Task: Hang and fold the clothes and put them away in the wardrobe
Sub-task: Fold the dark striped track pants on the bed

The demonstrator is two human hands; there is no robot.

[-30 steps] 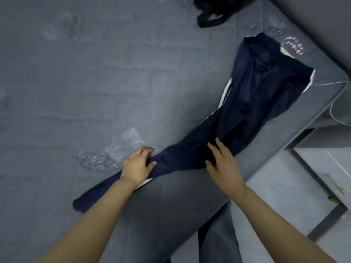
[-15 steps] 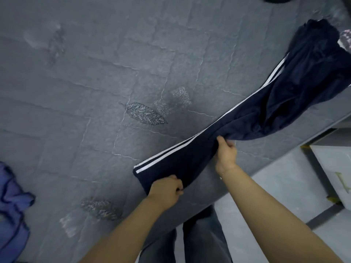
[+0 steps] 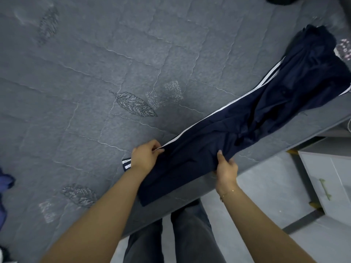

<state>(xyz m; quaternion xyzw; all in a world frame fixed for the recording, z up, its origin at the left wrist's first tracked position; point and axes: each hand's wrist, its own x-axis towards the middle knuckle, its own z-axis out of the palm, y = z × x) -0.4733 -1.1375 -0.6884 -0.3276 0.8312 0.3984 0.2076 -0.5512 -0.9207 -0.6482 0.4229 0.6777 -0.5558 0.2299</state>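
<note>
The navy trousers (image 3: 247,126) lie stretched diagonally across the grey quilted bed (image 3: 95,73), running from the lower centre of the frame to the upper right. White side stripes run along their upper edge. The waist end rests at the upper right, near the corner of the bed; the leg end lies at the lower centre, at the bed's near edge.

My left hand (image 3: 145,156) pinches the striped edge of the trousers between thumb and fingers; its grip is clamped on the fabric. A striped cuff (image 3: 126,164) shows just left of this hand. My right hand (image 3: 227,168) holds the opposite, lower edge of the trousers, thumb on top and fingers curled under; its grip is also clamped on the fabric. The two hands are apart, with the width of the trousers between them.

A blue garment (image 3: 4,196) lies at the left edge of the frame. A white cabinet (image 3: 328,183) with a handle stands at the lower right, beside the bed.
</note>
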